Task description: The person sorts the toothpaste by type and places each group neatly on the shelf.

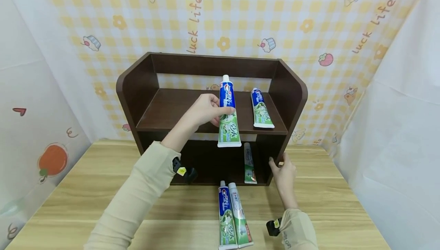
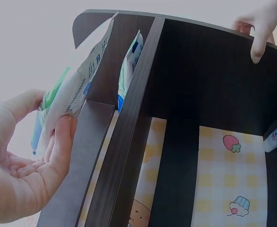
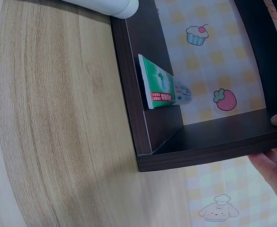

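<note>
My left hand point(image 1: 206, 109) pinches a blue and green toothpaste tube point(image 1: 229, 129) between thumb and fingers, cap up, in front of the upper board of a dark brown shelf point(image 1: 178, 107). The left wrist view shows this tube's white printed back point(image 2: 81, 80). My right hand point(image 1: 284, 171) grips the right side panel, its thumb on the inner face and its fingers outside. Another blue and green tube point(image 1: 261, 108) lies on the upper board at the right. On the lower level, near that panel, lies a grey and green tube point(image 1: 249, 164).
Two more tubes lie side by side on the wooden table point(image 1: 330, 200) before the shelf: a blue and green one point(image 1: 227, 215) and a pale and green one point(image 1: 240, 215). Behind the shelf hangs a yellow checked cloth point(image 1: 240, 13).
</note>
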Tool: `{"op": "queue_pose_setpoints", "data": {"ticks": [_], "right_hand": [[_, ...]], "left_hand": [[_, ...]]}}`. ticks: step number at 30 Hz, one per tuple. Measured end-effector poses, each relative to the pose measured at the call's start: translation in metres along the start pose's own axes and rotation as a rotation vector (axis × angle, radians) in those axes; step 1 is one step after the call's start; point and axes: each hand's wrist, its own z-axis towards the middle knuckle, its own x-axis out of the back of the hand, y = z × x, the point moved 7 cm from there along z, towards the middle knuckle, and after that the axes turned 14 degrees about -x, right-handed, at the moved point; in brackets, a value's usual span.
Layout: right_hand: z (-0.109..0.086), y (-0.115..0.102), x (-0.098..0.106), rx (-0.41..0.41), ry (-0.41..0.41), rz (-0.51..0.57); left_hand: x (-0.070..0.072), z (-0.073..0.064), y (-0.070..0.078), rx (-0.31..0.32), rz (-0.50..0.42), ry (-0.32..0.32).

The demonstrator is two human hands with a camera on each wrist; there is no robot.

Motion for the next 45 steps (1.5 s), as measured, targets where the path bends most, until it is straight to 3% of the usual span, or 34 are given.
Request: {"op": "queue_pose_setpoints", "data": {"ticks": [13,32,45], "right_hand": [[-0.001,-0.001,0.002,0.012,0.025,-0.011],[0.0,0.003,-0.001,-0.034,-0.031,-0.005],[0.0,0.002,0.0,0.009,0.041,-0.018]], "left_hand": [[0.002,0.015,0.002,-0.01,0.025,0.014],[0.009,0.035,-0.012,0.067,-0.001,0.052],[0.015,0.047,-0.032,0.149,0.027,0.043]]}}
